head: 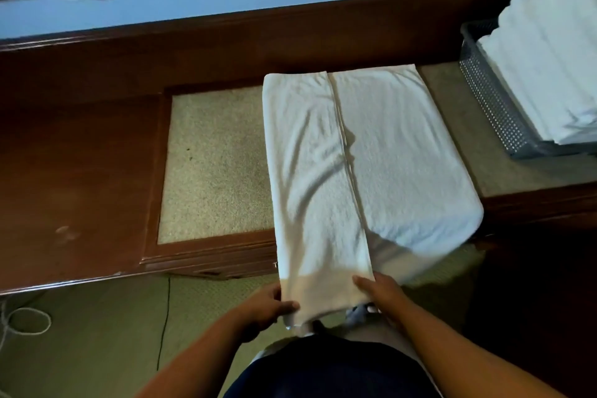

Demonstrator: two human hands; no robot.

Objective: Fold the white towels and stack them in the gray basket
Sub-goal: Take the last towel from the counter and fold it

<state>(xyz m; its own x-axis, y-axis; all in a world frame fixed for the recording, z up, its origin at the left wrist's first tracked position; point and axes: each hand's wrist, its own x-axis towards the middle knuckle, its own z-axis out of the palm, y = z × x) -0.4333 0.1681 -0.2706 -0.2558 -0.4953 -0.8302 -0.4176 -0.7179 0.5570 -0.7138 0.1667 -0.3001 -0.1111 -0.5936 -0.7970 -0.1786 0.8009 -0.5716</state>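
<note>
At the near end of the towel (339,155), the left hand (268,304) pinches one corner with its thumb on top. The right hand (378,294) curls its fingers over the other corner of the same narrow strip. This strip hangs off the front of the towel's support, a wooden bench (80,171) with a speckled inlay.

The towel appears folded lengthwise, with a hemmed edge running down its middle. The panel right of that hem droops over the bench's front edge. The crosswise folds look not yet done, so I judge this towel roughly half folded.

Right of the towel and a little beyond it, the gray basket (494,107) already holds a tall pile of folded towels (549,58) that rises well above its rim. Much of the task seems done, though how many towels remain cannot be told.

Left of the towel the inlay lies bare, giving room to fold toward the wall. Right of it only a narrow strip separates towel from basket. Beyond the towel, the bench's raised back rail stands close to its far edge.
</note>
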